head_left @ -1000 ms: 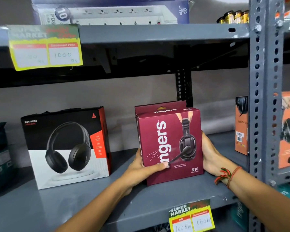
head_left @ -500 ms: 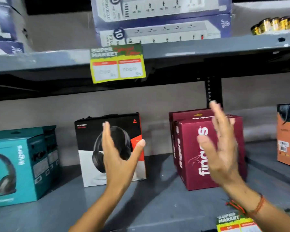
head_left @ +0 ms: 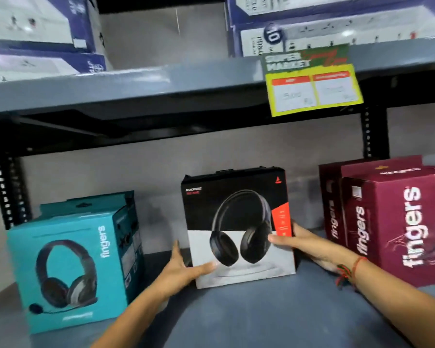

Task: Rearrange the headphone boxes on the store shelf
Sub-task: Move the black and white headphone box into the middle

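Fingers (head_left: 178, 249) of both hands around upright black-and-white headphone box (head_left: 239, 227).

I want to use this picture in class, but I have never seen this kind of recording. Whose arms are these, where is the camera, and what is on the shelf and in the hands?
There is no machine here: a person wears a camera on the head, looking forward and down at their own arms. The left hand and right hand grip the black and white headphone box by its sides. It stands on a grey store shelf. To its left stands a teal headphone box, to its right maroon headphone boxes. A yellow price tag hangs from the shelf above.
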`<act>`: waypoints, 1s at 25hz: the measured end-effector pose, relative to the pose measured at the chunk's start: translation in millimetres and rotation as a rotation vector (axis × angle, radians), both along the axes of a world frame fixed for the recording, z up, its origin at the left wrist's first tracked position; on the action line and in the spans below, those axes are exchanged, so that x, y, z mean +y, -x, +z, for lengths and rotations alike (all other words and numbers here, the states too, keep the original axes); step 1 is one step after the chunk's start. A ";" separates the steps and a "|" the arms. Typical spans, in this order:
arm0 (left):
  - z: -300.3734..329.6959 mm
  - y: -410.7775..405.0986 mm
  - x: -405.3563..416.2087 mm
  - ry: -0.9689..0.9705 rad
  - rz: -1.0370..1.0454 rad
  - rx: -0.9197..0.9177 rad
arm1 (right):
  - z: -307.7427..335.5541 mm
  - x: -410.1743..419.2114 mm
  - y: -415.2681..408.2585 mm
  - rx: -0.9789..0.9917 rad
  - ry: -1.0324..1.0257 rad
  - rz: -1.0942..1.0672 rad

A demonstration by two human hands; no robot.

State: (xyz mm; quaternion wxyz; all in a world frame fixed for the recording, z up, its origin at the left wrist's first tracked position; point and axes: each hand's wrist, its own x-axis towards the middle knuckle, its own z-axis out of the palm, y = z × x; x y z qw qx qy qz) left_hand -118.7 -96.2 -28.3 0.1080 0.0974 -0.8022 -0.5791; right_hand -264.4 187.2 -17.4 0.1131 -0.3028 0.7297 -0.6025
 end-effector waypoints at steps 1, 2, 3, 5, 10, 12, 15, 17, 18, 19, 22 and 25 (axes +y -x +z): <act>-2.4 6.3 -9.7 0.001 -0.040 -0.022 | -4.7 -4.2 4.1 -0.012 -0.003 0.039; -4.4 11.4 -15.3 0.001 -0.075 -0.029 | -8.1 -7.9 5.5 -0.027 0.007 0.062; -6.3 16.5 -18.8 0.000 -0.106 -0.031 | -11.1 -11.7 7.2 -0.041 0.026 0.073; -11.2 24.0 -18.9 0.012 -0.151 -0.009 | -13.1 -15.8 7.7 -0.051 0.043 0.069; -16.7 27.7 -10.1 0.113 -0.155 0.051 | -8.9 -14.8 -0.9 -0.029 0.008 0.024; -15.9 27.2 -10.0 0.120 -0.146 0.049 | -9.5 -12.4 -5.1 -0.022 0.000 0.006; -15.8 18.0 -5.3 0.132 -0.132 0.028 | -10.5 -6.8 -11.6 0.003 -0.014 0.017; -14.6 7.0 4.0 0.154 -0.129 0.023 | -8.5 0.6 -21.2 0.013 -0.024 0.038; -13.7 1.0 9.8 0.158 -0.126 0.022 | -8.5 4.4 -25.4 0.017 -0.029 0.044; -13.4 -3.6 14.0 0.159 -0.119 0.018 | -9.2 7.6 -27.7 0.022 -0.035 0.052; -14.6 -19.2 28.5 0.137 -0.090 0.019 | -11.2 19.6 -36.8 0.019 -0.029 0.073; -12.4 -36.5 38.8 0.110 -0.083 0.029 | -12.2 25.6 -46.2 0.014 -0.017 0.065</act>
